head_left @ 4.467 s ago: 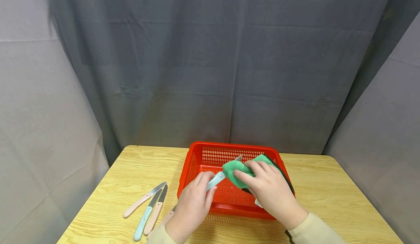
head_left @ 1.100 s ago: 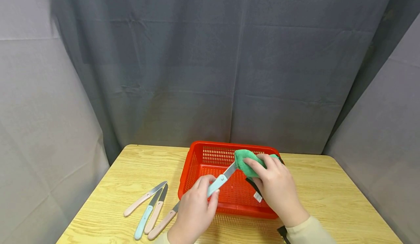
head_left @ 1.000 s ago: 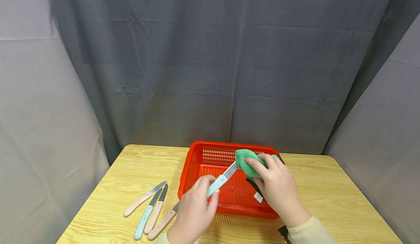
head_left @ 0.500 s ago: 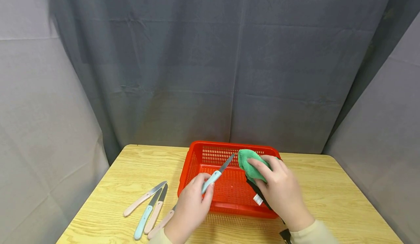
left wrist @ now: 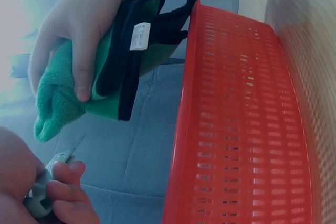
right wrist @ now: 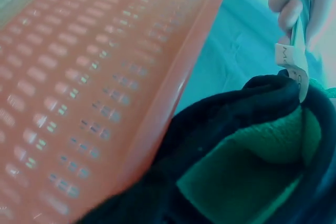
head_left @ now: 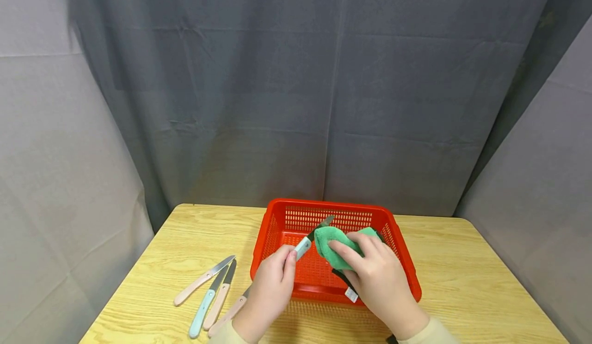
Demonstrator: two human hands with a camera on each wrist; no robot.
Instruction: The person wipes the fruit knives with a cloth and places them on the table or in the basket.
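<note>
My left hand (head_left: 270,286) grips a small knife (head_left: 302,248) by its light blue handle, blade slanting up and to the right over the red basket (head_left: 324,204). In my right hand (head_left: 380,274) is a bunched green cloth (head_left: 329,245) with black edging and a white tag (head_left: 351,294). The cloth lies against the lower part of the blade, next to the handle, and the tip shows beyond it. The left wrist view shows fingers curled round the knife handle (left wrist: 39,198) below the cloth (left wrist: 63,85). Folds of the cloth (right wrist: 273,140) fill much of the right wrist view.
On the wooden table (head_left: 462,282), left of the basket, lie a pink-handled knife (head_left: 196,287), a light blue one (head_left: 202,311) and another pink one (head_left: 217,307). A further pink-handled knife (head_left: 228,315) is partly hidden by my left hand. Grey curtains (head_left: 259,102) hang behind.
The cloth went out along the blade and off its tip half a second ago. Now my right hand has brought it back left and down to the blade near the handle.
</note>
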